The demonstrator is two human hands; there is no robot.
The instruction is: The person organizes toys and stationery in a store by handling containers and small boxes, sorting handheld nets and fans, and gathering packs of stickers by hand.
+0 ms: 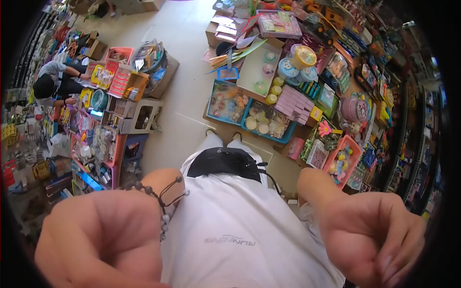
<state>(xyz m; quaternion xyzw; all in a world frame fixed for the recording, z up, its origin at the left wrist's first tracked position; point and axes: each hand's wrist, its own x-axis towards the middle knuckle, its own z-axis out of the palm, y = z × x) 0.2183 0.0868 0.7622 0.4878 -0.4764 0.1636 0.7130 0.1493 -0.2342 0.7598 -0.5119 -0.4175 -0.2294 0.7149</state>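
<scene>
Both my hands are raised close to the camera, one on each side of my white shirt [230,211]. My left hand [101,230] has its fingers curled inward, and the fingertips run out of the bottom of the view. A dark beaded bracelet [161,197] hangs around that wrist. Curled in much the same way, my right hand [372,235] shows a few fingertips bent toward the palm. Whatever either hand grips, if anything, is hidden. A black waist bag [225,164] lies across my front below the shirt.
Ahead runs a pale tiled floor [182,96] between crowded displays. At the right stand blue bins [269,122] of small goods, round tubs [304,56] and a pink basket [343,161]. To the left, another person [48,84] sits among stacked goods beside a cardboard box [165,77].
</scene>
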